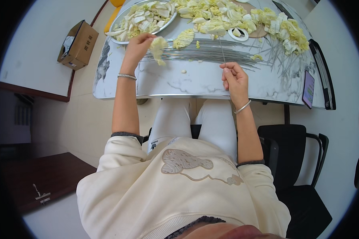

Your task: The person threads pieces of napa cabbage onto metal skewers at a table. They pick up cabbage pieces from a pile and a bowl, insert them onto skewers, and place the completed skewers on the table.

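My left hand (138, 47) pinches a pale yellow piece of cabbage leaf (158, 50) just in front of a metal basin (113, 35) of cut napa cabbage. In my right hand (235, 78) is a thin metal skewer (222, 50), held at its near end and pointing away from me. Its far end meets pieces of cabbage (213, 27); whether they are threaded on it cannot be told. Between my hands, many loose metal skewers (179, 54) lie side by side on the marble-patterned table (167, 85). A single leaf piece (184, 38) rests across them.
More cabbage (293, 35) is heaped at the right, above scattered skewers (282, 64). A white ring (244, 35) lies near the heap. A phone (308, 89) and a black-edged case (323, 74) sit at the right edge. A cardboard box (80, 44) and a black chair (287, 155) flank the table.
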The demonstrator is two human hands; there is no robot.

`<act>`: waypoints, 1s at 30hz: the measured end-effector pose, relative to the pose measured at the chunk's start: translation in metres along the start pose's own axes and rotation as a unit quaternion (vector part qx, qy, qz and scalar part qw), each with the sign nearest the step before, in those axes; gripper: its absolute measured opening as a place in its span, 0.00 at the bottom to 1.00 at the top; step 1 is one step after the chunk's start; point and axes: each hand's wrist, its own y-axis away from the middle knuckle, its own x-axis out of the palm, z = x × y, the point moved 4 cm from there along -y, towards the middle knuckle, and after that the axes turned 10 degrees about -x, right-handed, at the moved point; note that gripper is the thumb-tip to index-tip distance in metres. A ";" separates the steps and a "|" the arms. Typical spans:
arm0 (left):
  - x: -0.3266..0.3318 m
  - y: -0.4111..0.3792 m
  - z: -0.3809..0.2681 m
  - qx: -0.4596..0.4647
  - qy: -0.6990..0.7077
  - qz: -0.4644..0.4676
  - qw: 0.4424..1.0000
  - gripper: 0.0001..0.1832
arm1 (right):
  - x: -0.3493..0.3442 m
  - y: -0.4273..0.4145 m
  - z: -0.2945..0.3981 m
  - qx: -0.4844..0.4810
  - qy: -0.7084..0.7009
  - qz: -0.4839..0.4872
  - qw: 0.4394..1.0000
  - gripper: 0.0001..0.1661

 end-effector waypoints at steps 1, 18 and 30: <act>0.005 0.000 0.002 -0.023 -0.087 0.005 0.996 0.11 | 0.000 0.000 0.000 0.001 0.002 -0.001 1.000 0.07; 0.106 -0.073 -0.030 0.116 -0.265 0.026 0.957 0.16 | -0.007 -0.003 -0.004 -0.013 -0.076 -0.070 0.995 0.05; 0.065 -0.019 -0.070 0.020 0.033 0.209 0.977 0.17 | -0.007 -0.003 -0.003 -0.016 -0.072 -0.070 0.995 0.05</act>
